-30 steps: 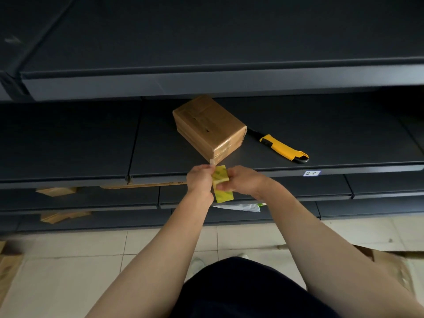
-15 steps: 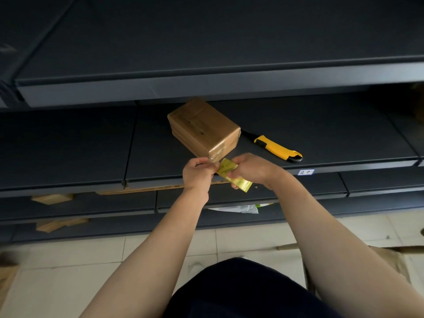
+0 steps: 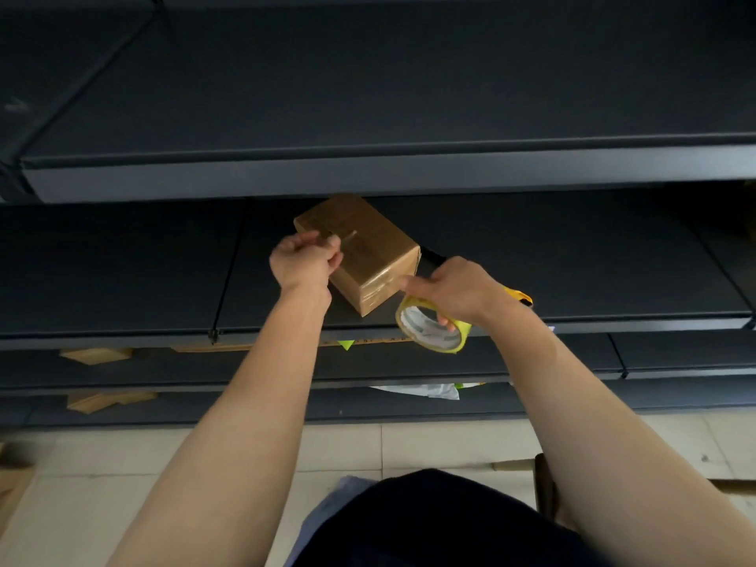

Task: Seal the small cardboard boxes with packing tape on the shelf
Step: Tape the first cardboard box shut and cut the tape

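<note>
Over the box (image 3: 368, 255), left hand (image 3: 304, 261) pinches tape (image 3: 347, 236); right hand (image 3: 456, 290) at 4 o'clock grips the roll (image 3: 431, 329). Probably light, stiff box: brace its top.

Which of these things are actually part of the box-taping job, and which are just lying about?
In use:
- cardboard box on the shelf
- tape roll, held by the right hand
- tape end, apparently pinched over the box by the left hand

Lying about:
- yellow knife, idle behind the right hand
- cardboard scraps, lower shelves
- white wrapper
</note>
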Motion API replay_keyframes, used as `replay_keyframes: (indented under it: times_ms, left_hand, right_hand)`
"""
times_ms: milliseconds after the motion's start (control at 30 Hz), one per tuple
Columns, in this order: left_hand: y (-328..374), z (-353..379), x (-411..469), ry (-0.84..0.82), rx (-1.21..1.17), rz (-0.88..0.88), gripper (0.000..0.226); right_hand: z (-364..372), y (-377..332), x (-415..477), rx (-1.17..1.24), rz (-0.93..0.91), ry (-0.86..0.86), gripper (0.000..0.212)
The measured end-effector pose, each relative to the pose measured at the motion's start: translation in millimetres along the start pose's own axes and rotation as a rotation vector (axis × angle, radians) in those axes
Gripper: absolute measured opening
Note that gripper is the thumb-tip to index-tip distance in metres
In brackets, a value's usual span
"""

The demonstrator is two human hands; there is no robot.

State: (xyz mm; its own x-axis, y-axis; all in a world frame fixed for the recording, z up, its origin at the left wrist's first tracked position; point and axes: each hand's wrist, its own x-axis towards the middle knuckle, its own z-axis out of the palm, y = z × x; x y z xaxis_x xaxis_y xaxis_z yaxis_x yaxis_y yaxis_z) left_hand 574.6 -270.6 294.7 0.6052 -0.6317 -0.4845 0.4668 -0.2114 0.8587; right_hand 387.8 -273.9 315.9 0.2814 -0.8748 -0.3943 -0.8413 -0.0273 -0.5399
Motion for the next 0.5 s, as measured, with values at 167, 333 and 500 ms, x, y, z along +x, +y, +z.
replay_keyframes:
  times_ms: [167,333,500]
  left_hand:
    - [-4,0,36,-0.002,0.29,0.205,0.031]
    - [5,3,73,-0.187,0.495,0.311,0.019]
    - [9,5,107,-0.243,0.595,0.282,0.032]
  right_hand:
    - [7,-8,14,0.06,0.037,0.04,0.065]
    - [13,-20,31,0.127,0.078,0.08,0.06]
    - [12,-36,42,0.056,0.123,0.096,0.061]
